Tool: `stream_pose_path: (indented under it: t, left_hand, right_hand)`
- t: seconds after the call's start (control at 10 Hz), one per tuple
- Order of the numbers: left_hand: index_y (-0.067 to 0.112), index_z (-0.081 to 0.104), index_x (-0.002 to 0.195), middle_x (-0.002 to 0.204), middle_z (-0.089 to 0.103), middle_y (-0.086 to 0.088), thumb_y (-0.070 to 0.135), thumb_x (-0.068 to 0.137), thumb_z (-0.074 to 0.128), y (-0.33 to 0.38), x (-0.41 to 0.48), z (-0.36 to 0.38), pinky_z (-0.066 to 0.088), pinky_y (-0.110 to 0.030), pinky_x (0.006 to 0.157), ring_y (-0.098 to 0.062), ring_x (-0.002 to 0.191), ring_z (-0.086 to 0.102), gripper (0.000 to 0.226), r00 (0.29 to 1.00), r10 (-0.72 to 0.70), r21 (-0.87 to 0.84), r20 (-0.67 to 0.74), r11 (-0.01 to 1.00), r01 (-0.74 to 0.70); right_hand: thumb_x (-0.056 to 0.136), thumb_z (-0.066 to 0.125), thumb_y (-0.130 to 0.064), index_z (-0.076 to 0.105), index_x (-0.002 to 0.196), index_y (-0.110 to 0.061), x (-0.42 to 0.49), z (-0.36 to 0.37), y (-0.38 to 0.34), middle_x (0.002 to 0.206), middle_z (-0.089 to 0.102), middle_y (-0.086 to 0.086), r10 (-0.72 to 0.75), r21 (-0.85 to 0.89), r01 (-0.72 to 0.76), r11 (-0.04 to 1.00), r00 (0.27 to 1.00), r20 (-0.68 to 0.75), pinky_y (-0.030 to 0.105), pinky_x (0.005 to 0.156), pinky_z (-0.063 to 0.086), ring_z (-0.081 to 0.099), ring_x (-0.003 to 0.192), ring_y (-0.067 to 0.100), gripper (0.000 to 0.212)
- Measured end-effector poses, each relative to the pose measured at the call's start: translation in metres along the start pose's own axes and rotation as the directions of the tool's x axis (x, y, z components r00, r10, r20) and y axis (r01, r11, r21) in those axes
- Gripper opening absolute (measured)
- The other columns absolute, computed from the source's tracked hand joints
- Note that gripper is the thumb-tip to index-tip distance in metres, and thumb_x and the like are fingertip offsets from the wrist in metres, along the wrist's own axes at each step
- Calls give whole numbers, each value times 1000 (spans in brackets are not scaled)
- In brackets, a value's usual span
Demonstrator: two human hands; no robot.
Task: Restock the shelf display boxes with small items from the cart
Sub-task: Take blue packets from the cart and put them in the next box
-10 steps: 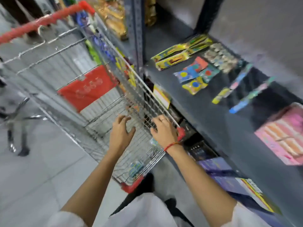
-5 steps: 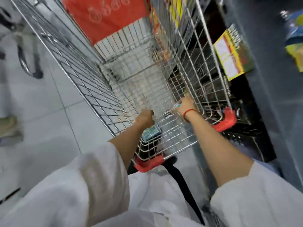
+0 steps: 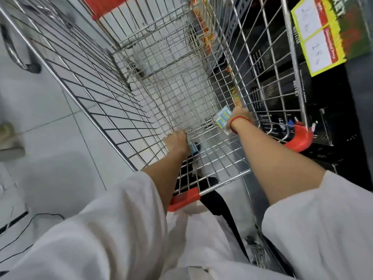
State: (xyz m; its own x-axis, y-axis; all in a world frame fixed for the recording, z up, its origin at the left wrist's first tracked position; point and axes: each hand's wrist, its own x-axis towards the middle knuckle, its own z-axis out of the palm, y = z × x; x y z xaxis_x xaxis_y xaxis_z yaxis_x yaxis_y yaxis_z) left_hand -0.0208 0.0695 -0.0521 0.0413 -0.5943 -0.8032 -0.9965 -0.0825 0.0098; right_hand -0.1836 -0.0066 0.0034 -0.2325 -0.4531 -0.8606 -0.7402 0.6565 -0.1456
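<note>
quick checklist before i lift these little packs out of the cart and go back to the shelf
1. Right hand has a pack: ok, a small blue-and-white pack sits against it, though the fingers are hidden.
2. Left hand has a pack: cannot tell, it is down on a small blue pack, grip hidden.
3. Both hands inside the cart basket: ok, both reach to the wire floor at the near end.
4. Other packs left on the cart floor: cannot tell, the mesh beyond the hands looks bare but is blurred.
5. Shelf display boxes in sight: not ok, the view points down into the cart.
</note>
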Motion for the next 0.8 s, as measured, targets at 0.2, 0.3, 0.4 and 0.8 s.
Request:
stream_pose_path:
  t: [0.2,0.3,0.4,0.8]
  left_hand:
    - [3,61,105,98,65,-11,29,88,64,-4,-14,-15,52,-38,89,-24,92,62,31,999,18,-120,46,993,-12]
    - [3,62,92,87,59,-10,25,92,59,-9,-21,-31,51,-27,69,-18,74,55,22,999,28,-257,29,966,-20]
    - [2,58,102,94,59,-13,18,93,57,-12,-34,-54,51,-31,76,-19,79,54,18,996,92,-252,-10,963,-91]
    - [11,49,68,60,60,-1,7,92,56,9,-151,-127,41,-21,51,-13,59,56,25,902,272,-690,-335,581,-432]
  right_hand:
    - [94,52,-5,46,133,4,-24,4,12,141,48,20,73,101,-73,992,997,4,34,104,42,48,129,30,41]
    - [81,72,-19,56,124,0,-41,1,11,133,56,18,25,116,-13,993,994,-107,37,99,49,57,119,30,50]
    - [81,73,-20,57,125,-3,-63,-3,11,130,58,16,-54,274,73,959,996,-77,38,99,49,58,115,29,49]
    - [85,68,-18,66,96,12,-192,-36,34,90,69,24,-271,406,517,753,807,-525,36,77,53,64,83,29,32]
